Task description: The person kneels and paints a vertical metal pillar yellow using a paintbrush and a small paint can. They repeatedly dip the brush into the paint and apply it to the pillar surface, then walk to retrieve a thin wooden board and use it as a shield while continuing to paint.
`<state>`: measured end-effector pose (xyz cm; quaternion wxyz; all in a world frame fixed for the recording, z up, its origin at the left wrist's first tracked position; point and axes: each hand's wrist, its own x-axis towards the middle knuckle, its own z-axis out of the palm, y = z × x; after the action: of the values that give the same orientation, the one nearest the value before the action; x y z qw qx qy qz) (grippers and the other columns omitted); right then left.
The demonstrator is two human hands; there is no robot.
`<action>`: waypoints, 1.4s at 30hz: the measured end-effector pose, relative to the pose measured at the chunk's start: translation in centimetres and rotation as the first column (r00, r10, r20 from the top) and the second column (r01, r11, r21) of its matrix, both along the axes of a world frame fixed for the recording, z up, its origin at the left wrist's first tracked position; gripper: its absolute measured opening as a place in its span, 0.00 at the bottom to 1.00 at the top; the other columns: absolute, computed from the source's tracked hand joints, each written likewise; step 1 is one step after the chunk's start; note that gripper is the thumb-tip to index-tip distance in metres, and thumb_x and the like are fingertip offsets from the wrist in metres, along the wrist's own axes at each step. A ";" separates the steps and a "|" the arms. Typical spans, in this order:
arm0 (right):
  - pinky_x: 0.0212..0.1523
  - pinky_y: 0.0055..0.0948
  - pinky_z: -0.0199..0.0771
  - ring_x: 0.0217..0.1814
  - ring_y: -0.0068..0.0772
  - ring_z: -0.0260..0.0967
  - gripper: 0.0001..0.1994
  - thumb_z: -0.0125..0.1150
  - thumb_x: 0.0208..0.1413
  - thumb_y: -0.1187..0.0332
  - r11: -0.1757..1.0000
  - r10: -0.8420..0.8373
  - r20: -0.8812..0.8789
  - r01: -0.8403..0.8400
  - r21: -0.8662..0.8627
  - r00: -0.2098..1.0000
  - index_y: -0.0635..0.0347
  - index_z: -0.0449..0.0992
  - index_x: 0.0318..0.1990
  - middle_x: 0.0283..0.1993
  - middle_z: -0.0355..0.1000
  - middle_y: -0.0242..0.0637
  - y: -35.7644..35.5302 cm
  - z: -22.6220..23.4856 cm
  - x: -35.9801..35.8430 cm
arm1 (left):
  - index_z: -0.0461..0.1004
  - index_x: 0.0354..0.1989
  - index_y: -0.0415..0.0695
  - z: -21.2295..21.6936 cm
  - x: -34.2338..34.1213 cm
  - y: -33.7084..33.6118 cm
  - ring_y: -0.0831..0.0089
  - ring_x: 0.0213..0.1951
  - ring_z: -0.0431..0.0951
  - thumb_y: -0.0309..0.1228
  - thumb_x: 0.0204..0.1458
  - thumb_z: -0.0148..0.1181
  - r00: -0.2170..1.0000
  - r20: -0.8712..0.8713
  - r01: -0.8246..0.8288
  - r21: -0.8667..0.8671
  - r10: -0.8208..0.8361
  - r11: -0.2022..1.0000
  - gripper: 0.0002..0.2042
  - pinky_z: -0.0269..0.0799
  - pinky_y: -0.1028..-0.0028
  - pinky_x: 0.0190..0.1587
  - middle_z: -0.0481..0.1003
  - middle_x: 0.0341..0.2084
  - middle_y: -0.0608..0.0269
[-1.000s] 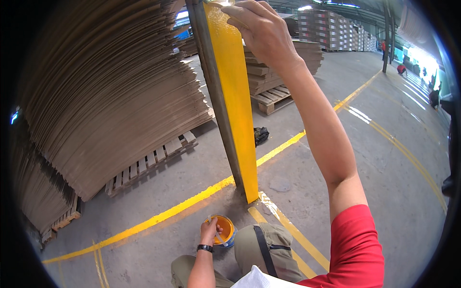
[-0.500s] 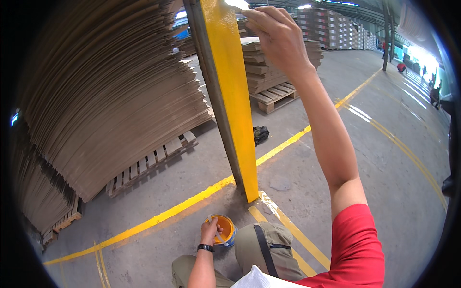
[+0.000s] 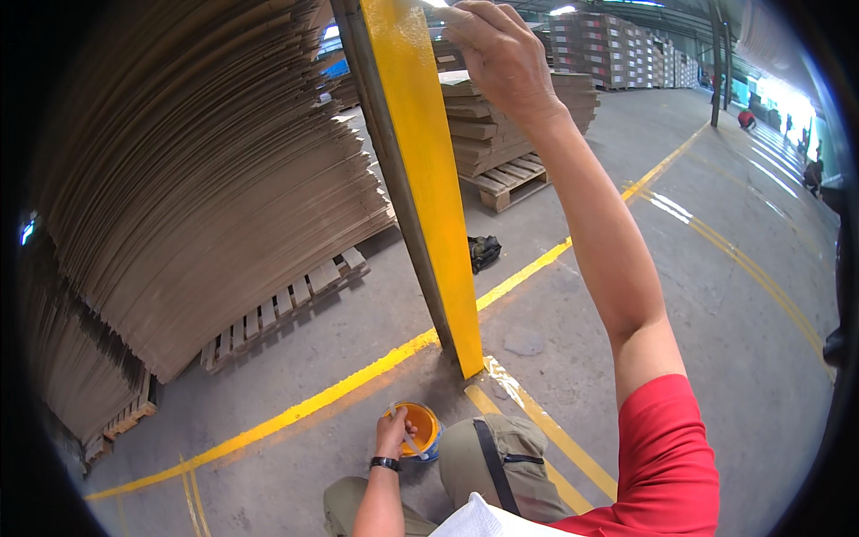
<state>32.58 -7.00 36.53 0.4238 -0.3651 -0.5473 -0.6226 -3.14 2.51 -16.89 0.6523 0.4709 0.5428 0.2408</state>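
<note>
Concrete floor (image 3: pixel 564 367) surrounded the centre post (image 3: pixel 433 192), its broad face seemingly yellow to the foot, its left side apparently unpainted, while the left hand (image 3: pixel 391 434) had its grip closed on the lower-centre paint bucket (image 3: pixel 422 417) and the right hand (image 3: pixel 503 55), upper centre, had fingers pinched, their hold unclear.

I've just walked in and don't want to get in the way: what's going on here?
A person with a red sleeve has the right hand raised beside a tall, flat-faced yellow post, glossy near the top; whatever it may hold is hard to make out. The left hand is low at a round blue bucket with a yellow-orange inside, apparently gripping its pale, strap-like handle. A tall stack of brown sheets stands off to the left.
</note>
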 end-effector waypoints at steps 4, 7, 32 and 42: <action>0.49 0.42 0.78 0.48 0.48 0.74 0.16 0.57 0.54 0.78 0.999 0.029 -0.031 -0.029 0.024 0.999 0.56 0.78 0.51 0.45 0.76 0.41 -0.2 -0.1 -0.1 | 0.75 0.38 0.39 -0.1 0.0 0.0 0.70 0.21 0.80 0.39 0.63 0.61 1.000 -0.031 -0.001 0.019 0.001 1.000 0.14 0.79 0.70 0.23 0.74 0.21 0.65; 0.50 0.42 0.77 0.49 0.48 0.74 0.16 0.57 0.54 0.77 0.999 0.031 -0.066 -0.029 0.034 0.997 0.56 0.78 0.51 0.45 0.76 0.41 -0.3 0.1 -0.3 | 0.74 0.37 0.38 0.0 0.0 0.0 0.70 0.21 0.80 0.39 0.63 0.61 1.000 -0.018 -0.002 0.012 0.003 1.000 0.14 0.80 0.70 0.23 0.75 0.21 0.64; 0.47 0.40 0.78 0.46 0.45 0.74 0.11 0.60 0.57 0.73 0.999 0.047 -0.017 -0.047 0.016 0.999 0.57 0.78 0.48 0.42 0.75 0.40 0.9 0.6 -2.3 | 0.75 0.40 0.39 0.3 0.3 -0.2 0.71 0.22 0.80 0.39 0.63 0.61 1.000 -0.003 0.001 -0.003 -0.001 1.000 0.13 0.79 0.71 0.23 0.74 0.22 0.65; 0.46 0.39 0.78 0.45 0.44 0.75 0.12 0.61 0.58 0.73 0.994 0.091 0.037 -0.093 0.051 0.995 0.58 0.78 0.50 0.43 0.75 0.40 1.0 0.6 -4.3 | 0.75 0.38 0.39 0.6 0.3 -0.3 0.71 0.22 0.80 0.39 0.64 0.60 1.000 -0.010 -0.001 0.004 0.001 1.000 0.14 0.79 0.71 0.24 0.74 0.22 0.65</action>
<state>28.26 -5.98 37.13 0.4521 -0.3175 -0.5540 -0.6228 -2.83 2.24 -16.24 0.6486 0.4732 0.5460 0.2396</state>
